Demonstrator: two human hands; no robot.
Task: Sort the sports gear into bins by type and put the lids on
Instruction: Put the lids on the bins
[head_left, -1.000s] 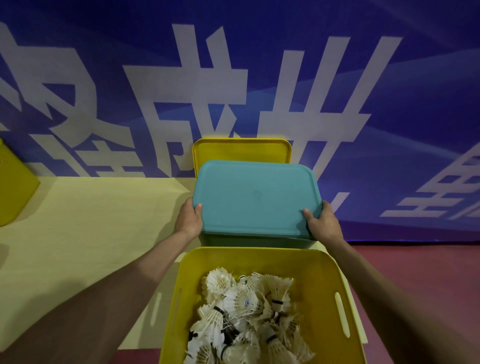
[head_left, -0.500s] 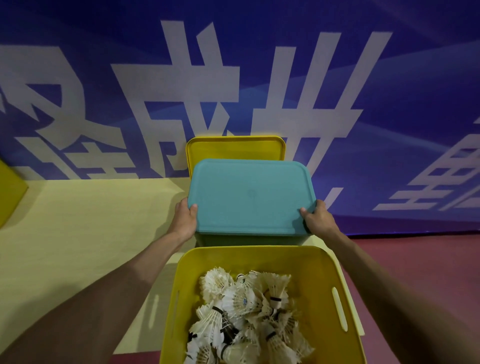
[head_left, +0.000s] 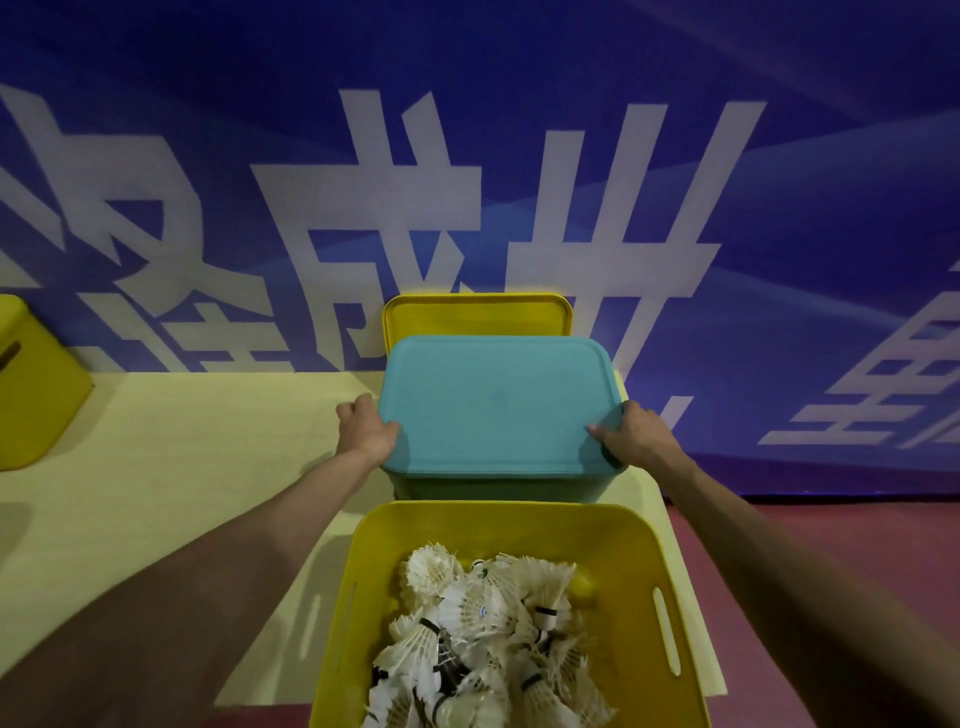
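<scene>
Well to the left of the teal bin (head_left: 493, 488), a far yellow bin (head_left: 36, 384) sits on the pale yellow surface (head_left: 182, 467). A person's left hand (head_left: 366, 434) grasps the left edge of the teal lid (head_left: 493, 405), thumb on top. The lid, a smooth, matte rounded rectangle, lies flat across the teal bin's top. Behind the teal bin, 1 yellow lid (head_left: 478, 317) leans upright against a blue banner (head_left: 519, 156) with white characters. In front of the teal bin, an open yellow bin (head_left: 493, 512) holds a heap of white feathered shuttlecocks (head_left: 483, 623). The right hand (head_left: 634, 436) grasps the lid's right edge, thumb on top.
</scene>
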